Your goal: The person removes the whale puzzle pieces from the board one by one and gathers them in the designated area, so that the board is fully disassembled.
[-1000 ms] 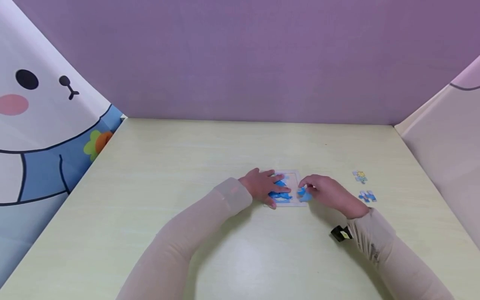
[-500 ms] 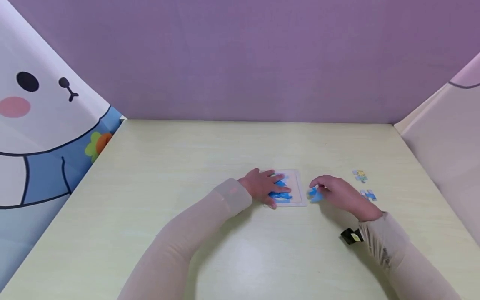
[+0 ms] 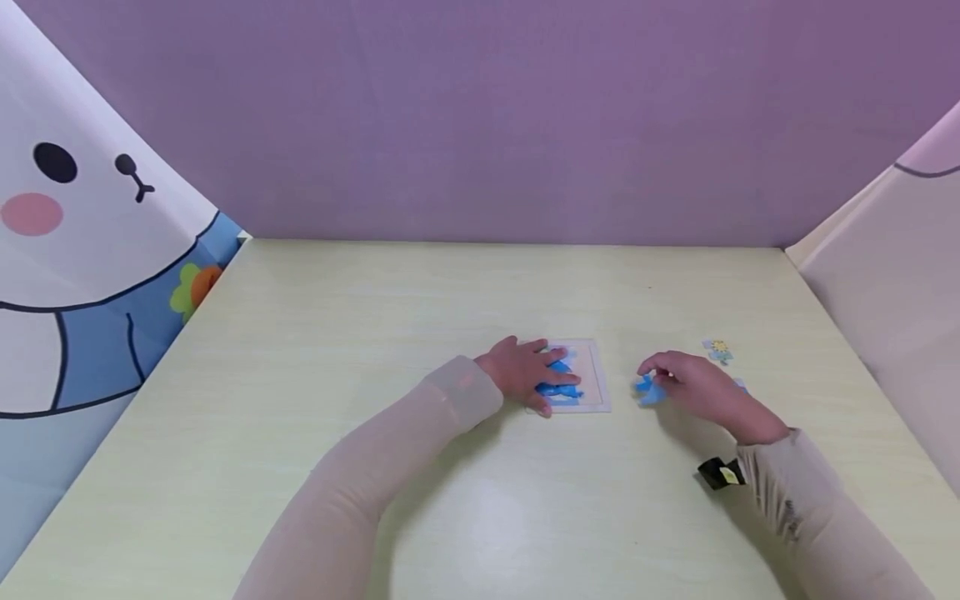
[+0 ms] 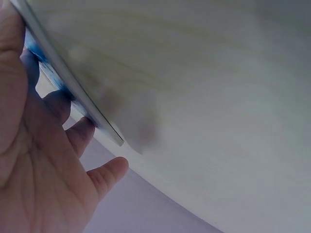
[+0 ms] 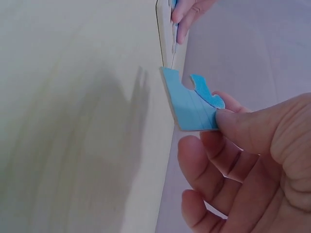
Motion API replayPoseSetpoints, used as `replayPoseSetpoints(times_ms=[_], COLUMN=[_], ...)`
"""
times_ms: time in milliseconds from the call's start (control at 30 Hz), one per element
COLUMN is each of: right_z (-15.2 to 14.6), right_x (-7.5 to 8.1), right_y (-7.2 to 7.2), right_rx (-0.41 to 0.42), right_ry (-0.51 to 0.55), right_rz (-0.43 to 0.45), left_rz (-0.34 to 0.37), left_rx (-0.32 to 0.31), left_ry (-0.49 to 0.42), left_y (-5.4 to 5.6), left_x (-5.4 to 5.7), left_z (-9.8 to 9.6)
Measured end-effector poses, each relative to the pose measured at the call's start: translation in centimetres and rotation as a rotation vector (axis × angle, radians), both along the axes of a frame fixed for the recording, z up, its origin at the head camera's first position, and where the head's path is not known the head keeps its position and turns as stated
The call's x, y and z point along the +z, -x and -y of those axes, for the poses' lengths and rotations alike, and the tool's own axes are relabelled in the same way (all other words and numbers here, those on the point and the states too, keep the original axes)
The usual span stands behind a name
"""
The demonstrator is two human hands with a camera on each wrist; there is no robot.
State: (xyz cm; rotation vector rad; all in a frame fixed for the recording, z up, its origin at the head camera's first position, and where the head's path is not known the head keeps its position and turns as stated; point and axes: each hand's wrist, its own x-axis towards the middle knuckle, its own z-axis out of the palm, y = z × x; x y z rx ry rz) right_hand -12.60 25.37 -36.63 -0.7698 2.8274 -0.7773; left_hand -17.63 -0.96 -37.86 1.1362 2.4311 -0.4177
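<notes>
Pale wood-look tabletop (image 3: 360, 325): piece removal seemingly in hand.
Right hand (image 3: 701, 387) pinches flat blue jigsaw piece (image 3: 654, 393), right of frame centre; left hand (image 3: 521, 371), fingers wide, on pale-framed puzzle board (image 3: 592, 375). Next likely calls for set-down.

The head view looks forward and down from above the tabletop (image 3: 465, 475), reaching the wall (image 3: 487, 125) behind. The left wrist view sits close by the left grip's (image 3: 527, 372) palm, facing the board (image 3: 589, 375) nearly edge-on. The right wrist view, close to the right grip (image 3: 697, 386), looks low across the sideways-turned tabletop; it shares both grips, board and piece (image 5: 192, 107) with the head view.
</notes>
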Motion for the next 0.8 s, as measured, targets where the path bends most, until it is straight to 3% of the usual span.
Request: replayPoseSetpoints(times_ms=[800], right_z=[-3.6], right_x=[0.5], right_y=[0.8], right_rx=[0.028], right_ry=[-0.074], right_rz=[0.165], left_rz=[0.013], left_rx=[0.017], left_ry=[-0.001], left_y=[0.1], left_x=[-0.2], left_z=[0.1])
